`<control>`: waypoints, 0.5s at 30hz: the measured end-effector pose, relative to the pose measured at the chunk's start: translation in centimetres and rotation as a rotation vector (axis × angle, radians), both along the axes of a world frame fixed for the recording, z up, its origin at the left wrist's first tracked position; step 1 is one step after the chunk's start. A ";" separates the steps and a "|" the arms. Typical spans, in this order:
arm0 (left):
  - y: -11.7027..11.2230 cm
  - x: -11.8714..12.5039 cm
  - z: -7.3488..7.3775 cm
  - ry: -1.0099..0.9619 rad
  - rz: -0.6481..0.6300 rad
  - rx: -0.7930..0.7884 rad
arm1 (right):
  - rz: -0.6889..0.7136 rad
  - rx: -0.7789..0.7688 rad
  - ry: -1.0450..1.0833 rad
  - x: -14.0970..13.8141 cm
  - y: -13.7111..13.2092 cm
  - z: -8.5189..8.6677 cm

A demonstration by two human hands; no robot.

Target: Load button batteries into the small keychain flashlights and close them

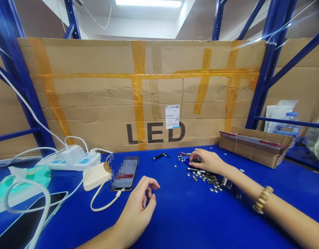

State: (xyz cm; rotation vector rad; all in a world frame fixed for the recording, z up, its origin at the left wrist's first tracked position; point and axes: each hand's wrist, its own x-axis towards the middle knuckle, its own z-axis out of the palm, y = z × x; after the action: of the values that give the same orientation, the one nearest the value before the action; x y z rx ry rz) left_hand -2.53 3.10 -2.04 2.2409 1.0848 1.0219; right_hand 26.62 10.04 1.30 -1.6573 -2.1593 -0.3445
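Observation:
My left hand (137,209) hovers low over the blue table, holding nothing, with its fingers loosely bent and the thumb apart. My right hand (207,161) reaches into a pile of small metal tubes that look like mini flashlights, a blue tube (185,161) by its fingertips. Its fingers are bent down and closed; what they pinch is hidden. Under and in front of that hand lie many silvery button cells (210,180), with a silver tube (225,182) beside them. A black mini flashlight with a clip (160,156) lies apart, farther left.
A phone (126,176) on a charging cable lies left of centre, beside a cream power bank (95,176). Behind them is a power strip (71,162) with looping white cables. A tablet (29,221) occupies the near left. An open cardboard box (255,147) sits back right, before a cardboard wall (107,103).

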 end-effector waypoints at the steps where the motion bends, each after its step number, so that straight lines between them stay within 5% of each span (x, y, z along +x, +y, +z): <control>1: 0.0 0.0 -0.1 0.003 0.004 -0.003 | -0.004 0.022 0.000 -0.1 -0.3 0.0; 8: -0.2 -0.1 -0.1 -0.001 -0.010 -0.015 | -0.111 -0.179 0.005 -0.3 -2.4 0.2; 15: -0.2 0.0 -0.1 0.008 -0.019 -0.019 | -0.103 -0.003 -0.097 -0.9 -1.7 -0.9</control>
State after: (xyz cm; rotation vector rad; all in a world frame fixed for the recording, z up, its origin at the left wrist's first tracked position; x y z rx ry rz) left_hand -2.55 2.92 -2.11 2.2377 1.0703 0.9921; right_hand 25.67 8.32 0.37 -1.7916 -2.1486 -0.4603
